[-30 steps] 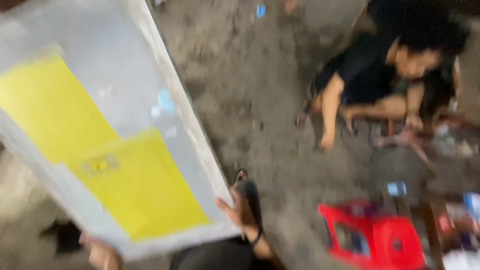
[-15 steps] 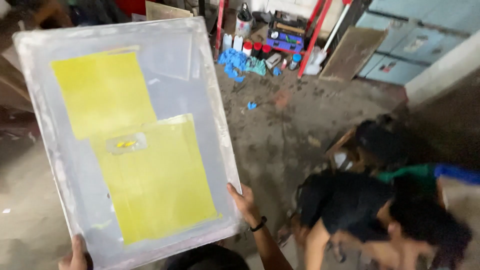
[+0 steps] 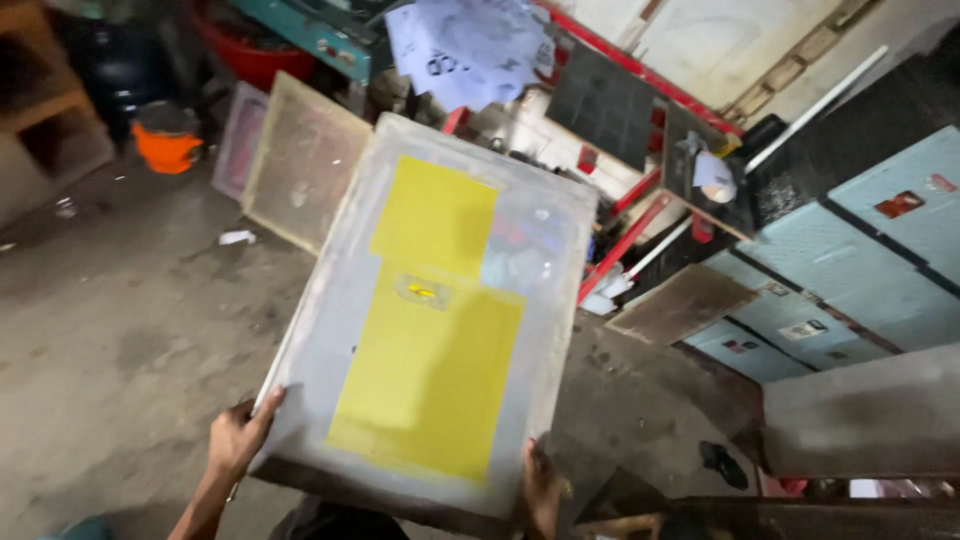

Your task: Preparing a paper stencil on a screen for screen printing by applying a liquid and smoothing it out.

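Bare grey concrete floor [image 3: 120, 330], stained and dusty, under you. Dim light, brighter toward upper right by the pale wall [image 3: 720, 40]. Spare wooden frames [image 3: 300, 170] lean at back left, near an orange bucket [image 3: 165, 145]. Red metal rack [image 3: 640, 215] w/ dark boards behind. Pale blue panels [image 3: 850, 260] stacked at right; grey ledge [image 3: 860, 420] below them.

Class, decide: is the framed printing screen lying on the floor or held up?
Held up: left hand and right hand grip the screen above the floor.
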